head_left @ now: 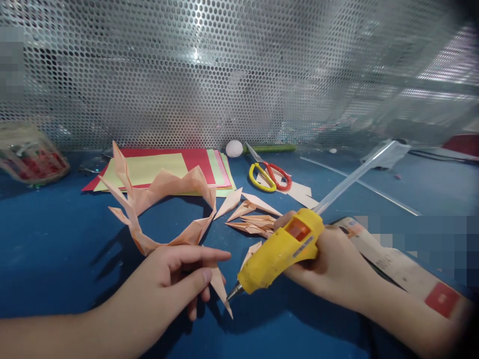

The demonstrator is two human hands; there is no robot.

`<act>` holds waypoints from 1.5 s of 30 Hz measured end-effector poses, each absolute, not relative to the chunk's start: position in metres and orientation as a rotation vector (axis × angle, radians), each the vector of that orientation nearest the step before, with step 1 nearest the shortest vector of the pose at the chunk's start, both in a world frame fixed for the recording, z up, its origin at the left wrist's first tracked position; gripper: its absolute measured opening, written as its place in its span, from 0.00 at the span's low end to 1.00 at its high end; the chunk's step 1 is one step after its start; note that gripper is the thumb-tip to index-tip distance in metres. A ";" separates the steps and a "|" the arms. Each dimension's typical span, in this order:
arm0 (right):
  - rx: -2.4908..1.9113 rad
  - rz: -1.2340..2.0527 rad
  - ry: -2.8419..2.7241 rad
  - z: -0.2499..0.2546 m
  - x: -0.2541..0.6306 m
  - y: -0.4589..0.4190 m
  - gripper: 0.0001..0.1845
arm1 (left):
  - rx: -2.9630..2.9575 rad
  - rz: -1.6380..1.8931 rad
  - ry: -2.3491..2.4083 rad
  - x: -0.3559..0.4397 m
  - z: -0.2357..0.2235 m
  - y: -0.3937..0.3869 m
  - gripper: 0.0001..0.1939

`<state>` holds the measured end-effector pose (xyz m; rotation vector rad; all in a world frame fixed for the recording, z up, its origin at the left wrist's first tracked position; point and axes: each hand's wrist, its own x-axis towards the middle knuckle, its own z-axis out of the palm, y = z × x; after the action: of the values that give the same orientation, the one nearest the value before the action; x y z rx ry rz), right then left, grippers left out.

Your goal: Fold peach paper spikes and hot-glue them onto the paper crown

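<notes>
My right hand [333,269] is wrapped round a yellow hot glue gun [279,254], with a clear glue stick [355,177] sticking out of its back. The metal nozzle is at a folded peach paper piece [220,286]; whether it touches the paper I cannot tell. My left hand [175,284] pinches that piece between thumb and fingers, its pointed end facing down and right. Just beyond my left hand stands a peach paper ring [168,184] with several upright points on its left side. Several loose folded peach pieces [254,219] lie to the right of the ring.
Behind the ring lies a stack of coloured paper [149,169]. Scissors [269,174] with yellow and red handles rest near a white ball [234,148] and a green stick [277,148]. A jar [33,157] stands at left; another glue stick [366,187] lies at right. A perforated metal panel [168,75] rises behind.
</notes>
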<state>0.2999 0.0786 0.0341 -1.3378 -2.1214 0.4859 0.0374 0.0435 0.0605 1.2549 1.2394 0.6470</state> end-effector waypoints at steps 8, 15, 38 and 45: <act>-1.307 0.441 -2.176 0.034 0.300 0.078 0.04 | 1.238 0.667 1.204 0.040 0.061 0.042 0.20; -1.311 0.405 -2.203 0.032 0.301 0.079 0.05 | 1.227 0.656 1.206 0.038 0.057 0.042 0.21; -1.225 0.379 -2.260 0.031 0.305 0.080 0.03 | 1.205 0.645 1.249 0.040 0.063 0.044 0.20; -1.214 0.378 -2.282 0.035 0.303 0.079 0.03 | 1.221 0.626 1.254 0.040 0.064 0.045 0.19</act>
<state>0.3033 0.0786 0.0353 -1.2137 -2.2815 0.3782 0.0401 0.0453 0.0639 1.2208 1.2536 0.6256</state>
